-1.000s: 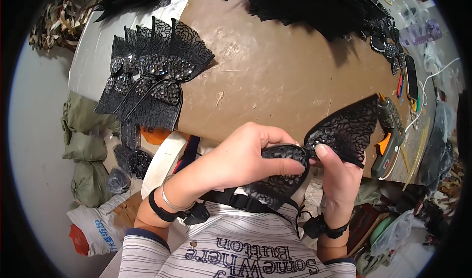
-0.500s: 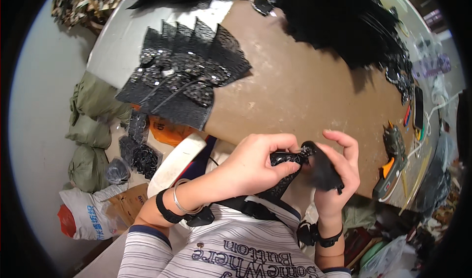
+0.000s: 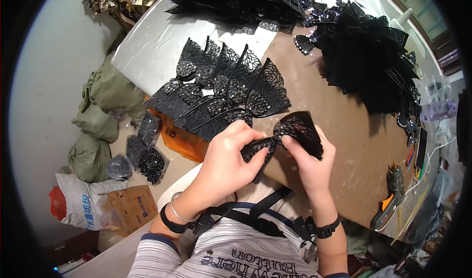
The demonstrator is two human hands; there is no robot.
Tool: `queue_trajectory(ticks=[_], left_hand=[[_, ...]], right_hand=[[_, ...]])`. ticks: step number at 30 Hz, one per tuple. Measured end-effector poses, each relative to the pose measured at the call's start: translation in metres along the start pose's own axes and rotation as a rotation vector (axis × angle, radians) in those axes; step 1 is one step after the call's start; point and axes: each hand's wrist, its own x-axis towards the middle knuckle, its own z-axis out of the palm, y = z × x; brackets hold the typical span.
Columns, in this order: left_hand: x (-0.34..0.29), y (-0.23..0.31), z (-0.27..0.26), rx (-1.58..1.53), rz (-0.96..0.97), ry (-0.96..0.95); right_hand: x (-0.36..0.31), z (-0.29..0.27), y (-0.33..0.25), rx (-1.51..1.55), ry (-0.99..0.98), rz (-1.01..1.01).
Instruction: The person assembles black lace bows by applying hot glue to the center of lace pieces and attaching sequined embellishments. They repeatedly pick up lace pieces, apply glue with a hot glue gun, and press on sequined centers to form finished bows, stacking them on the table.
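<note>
Between my hands, over the table's near edge, is a black lace bow [image 3: 301, 129] with sparkling beads or sequins. My left hand [image 3: 227, 156] pinches its left side, thumb and fingers close to the gathered middle. With the thumb near the knot and the fingers behind the right loop, my right hand [image 3: 309, 164] grips the other side. Beyond my left hand lies an overlapping row of similar black lace bows [image 3: 233, 88], with glittering parts and thin black cords or bands.
Piles of black lace and fabric pieces [image 3: 364, 66] cover the table's far right. A glue gun [image 3: 392, 197] lies at the right edge, near a black phone-like object [image 3: 421, 147] and a purple bottle [image 3: 439, 110]. Green bags [image 3: 115, 88] and an orange bag [image 3: 184, 143] are left.
My hands have moved farther over the table with the bow. Its right loop has turned and spread, showing its lace. The whole view has shifted, so more of the far table shows.
</note>
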Motion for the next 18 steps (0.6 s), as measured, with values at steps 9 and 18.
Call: queue_trajectory(ticks=[9, 18], left_hand=[[0.017, -0.018, 0.001, 0.304, -0.006, 0.12], [0.013, -0.017, 0.001, 0.539, 0.039, 0.22]], right_hand=[[0.028, 0.036, 0.014, 0.086, 0.004, 0.236], [0.043, -0.041, 0.003, -0.309, 0.184, -0.126]])
